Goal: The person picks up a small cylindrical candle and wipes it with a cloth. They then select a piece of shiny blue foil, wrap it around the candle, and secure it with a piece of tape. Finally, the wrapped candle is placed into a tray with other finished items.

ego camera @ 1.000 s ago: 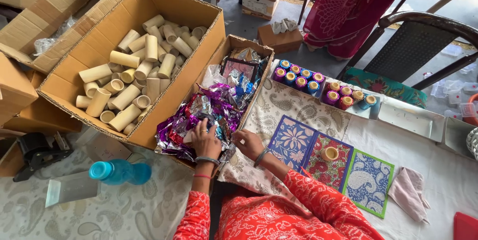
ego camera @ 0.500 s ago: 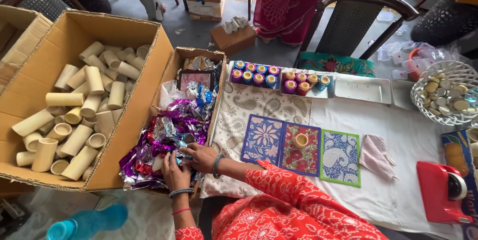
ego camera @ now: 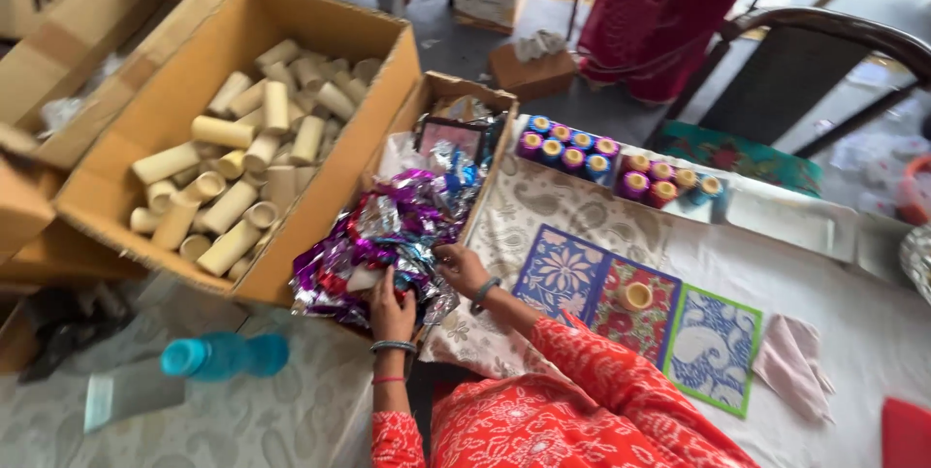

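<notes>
A heap of shiny purple, silver and blue foil wrappers (ego camera: pixel 398 225) fills a narrow cardboard box (ego camera: pixel 504 104) in front of me. My left hand (ego camera: pixel 390 309) is pressed into the near end of the heap, with its fingers curled into the foil beside a pale piece. My right hand (ego camera: pixel 462 269) sits just to the right and pinches foil at the heap's edge. Both wrists wear bangles, and my sleeves are red with a white pattern.
A large cardboard box (ego camera: pixel 155 225) of pale cardboard tubes (ego camera: pixel 242 172) stands on the left. Three patterned mats (ego camera: pixel 713 347) lie to the right, the middle one with a small cup (ego camera: pixel 637 295). Coloured candle cups (ego camera: pixel 621 169) line the back. A blue bottle (ego camera: pixel 225 355) lies near left, and a chair (ego camera: pixel 815 36) stands behind.
Both hands stay in the foil heap, and the left has shifted slightly within it. The view has swung, so the boxes and mats sit differently in frame.
</notes>
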